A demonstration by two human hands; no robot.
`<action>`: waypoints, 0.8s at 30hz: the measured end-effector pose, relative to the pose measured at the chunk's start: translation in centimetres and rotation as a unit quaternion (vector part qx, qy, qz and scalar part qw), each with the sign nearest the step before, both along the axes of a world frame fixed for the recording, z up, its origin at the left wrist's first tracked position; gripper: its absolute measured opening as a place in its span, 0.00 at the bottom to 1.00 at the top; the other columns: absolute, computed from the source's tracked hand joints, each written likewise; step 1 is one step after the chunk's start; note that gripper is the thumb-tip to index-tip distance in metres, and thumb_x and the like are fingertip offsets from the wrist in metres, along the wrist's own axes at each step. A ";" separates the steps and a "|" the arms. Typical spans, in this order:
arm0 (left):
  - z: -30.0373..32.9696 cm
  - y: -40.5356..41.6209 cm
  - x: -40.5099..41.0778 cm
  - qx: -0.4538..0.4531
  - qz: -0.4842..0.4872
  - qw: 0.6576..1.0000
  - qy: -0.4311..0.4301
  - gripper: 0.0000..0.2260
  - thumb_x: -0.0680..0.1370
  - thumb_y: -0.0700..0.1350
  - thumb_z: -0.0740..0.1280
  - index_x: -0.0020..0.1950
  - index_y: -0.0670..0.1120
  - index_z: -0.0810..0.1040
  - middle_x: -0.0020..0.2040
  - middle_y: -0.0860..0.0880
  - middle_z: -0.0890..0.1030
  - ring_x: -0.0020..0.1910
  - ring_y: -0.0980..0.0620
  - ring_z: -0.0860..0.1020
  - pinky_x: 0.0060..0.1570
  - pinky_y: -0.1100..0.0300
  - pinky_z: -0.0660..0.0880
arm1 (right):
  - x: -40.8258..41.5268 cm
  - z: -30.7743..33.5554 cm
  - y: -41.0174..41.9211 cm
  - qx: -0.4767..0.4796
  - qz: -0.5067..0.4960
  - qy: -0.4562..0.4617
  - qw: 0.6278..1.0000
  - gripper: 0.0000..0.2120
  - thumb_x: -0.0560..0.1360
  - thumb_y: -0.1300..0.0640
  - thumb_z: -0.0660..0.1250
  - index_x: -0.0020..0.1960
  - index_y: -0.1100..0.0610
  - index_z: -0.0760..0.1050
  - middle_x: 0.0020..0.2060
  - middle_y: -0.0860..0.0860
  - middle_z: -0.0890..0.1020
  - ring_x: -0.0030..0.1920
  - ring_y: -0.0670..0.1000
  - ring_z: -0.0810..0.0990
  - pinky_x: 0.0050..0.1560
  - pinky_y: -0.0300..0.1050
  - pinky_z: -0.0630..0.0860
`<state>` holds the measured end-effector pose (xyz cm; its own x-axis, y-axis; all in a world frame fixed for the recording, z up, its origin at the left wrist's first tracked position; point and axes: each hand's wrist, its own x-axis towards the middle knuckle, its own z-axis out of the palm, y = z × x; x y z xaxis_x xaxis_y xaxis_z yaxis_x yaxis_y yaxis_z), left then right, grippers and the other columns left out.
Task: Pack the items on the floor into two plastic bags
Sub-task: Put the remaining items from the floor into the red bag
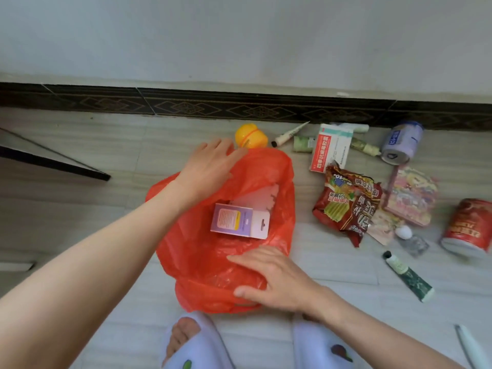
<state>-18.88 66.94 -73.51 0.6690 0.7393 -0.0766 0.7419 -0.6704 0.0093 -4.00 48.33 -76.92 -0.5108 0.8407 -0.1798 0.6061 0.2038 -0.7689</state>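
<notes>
A red plastic bag (197,257) lies open on the floor in front of me. Inside it rests a purple and white box (239,221) on a pale card. My left hand (210,163) reaches over the bag's far rim with fingers straight, just short of a yellow round container (251,135). My right hand (274,280) presses flat on the bag's near edge. To the right lie a white and red medicine box (330,147), a red snack packet (346,201), a colourful packet (411,198), a blue can (402,142), a red can (468,227) and a green tube (408,275).
A wall with a dark patterned skirting (239,107) runs behind the items. A dark-edged panel (53,158) juts in at the left. Small tubes (290,134) lie by the skirting. My feet in white slippers (191,344) stand just below the bag.
</notes>
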 end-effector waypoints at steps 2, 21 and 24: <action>0.2 -0.5 0.2 -0.033 0.046 0.998 0.006 0.40 0.61 0.54 0.77 0.70 0.51 0.66 0.63 0.40 0.72 0.58 0.38 0.72 0.51 0.45 0.70 | 0.1 -0.3 -0.9 -0.002 0.070 -0.035 0.997 0.37 0.67 0.29 0.56 0.70 0.48 0.64 0.65 0.48 0.74 0.67 0.48 0.68 0.70 0.46 0.54; 1.0 -3.0 -7.2 0.067 0.288 0.954 -0.049 0.22 0.71 0.32 0.62 0.64 0.42 0.72 0.53 0.35 0.75 0.50 0.34 0.73 0.42 0.44 0.70 | 1.5 3.2 1.3 0.085 0.233 -0.221 0.943 0.12 0.77 0.53 0.56 0.51 0.57 0.76 0.49 0.58 0.82 0.51 0.58 0.79 0.61 0.56 0.69; 0.0 -4.7 -7.6 0.070 0.281 0.957 -0.004 0.22 0.69 0.34 0.66 0.63 0.43 0.73 0.51 0.36 0.76 0.47 0.35 0.74 0.42 0.45 0.69 | 4.0 3.7 1.8 0.069 0.198 -0.283 0.936 0.11 0.76 0.54 0.57 0.52 0.55 0.76 0.51 0.56 0.82 0.55 0.57 0.78 0.65 0.53 0.66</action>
